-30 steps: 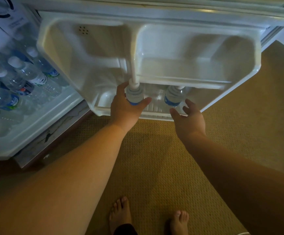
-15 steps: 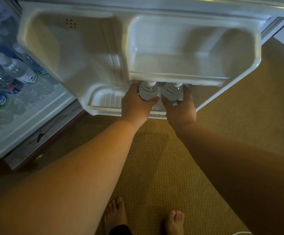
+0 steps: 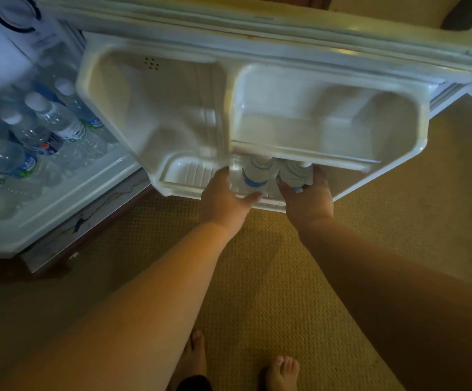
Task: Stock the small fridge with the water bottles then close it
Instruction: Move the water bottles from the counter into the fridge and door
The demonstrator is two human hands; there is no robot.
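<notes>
The fridge door (image 3: pixel 173 114) hangs wide open above the tan carpet (image 3: pixel 271 263), and everything else sits around it. Left of the door, the fridge cabinet (image 3: pixel 68 198) is packed with water bottles (image 3: pixel 60 122) lying on their sides. In the door's bottom shelf (image 3: pixel 185 176), under the upper bin (image 3: pixel 313 122), two bottles stand upright, touching. The left hand (image 3: pixel 225 200) cups the left bottle (image 3: pixel 256 172), its grip loose, fingers and thumb curved around it. The right hand (image 3: pixel 309 203) wraps the right bottle (image 3: pixel 295 172) closely. Bare feet (image 3: pixel 281 372) stand below the door.
</notes>
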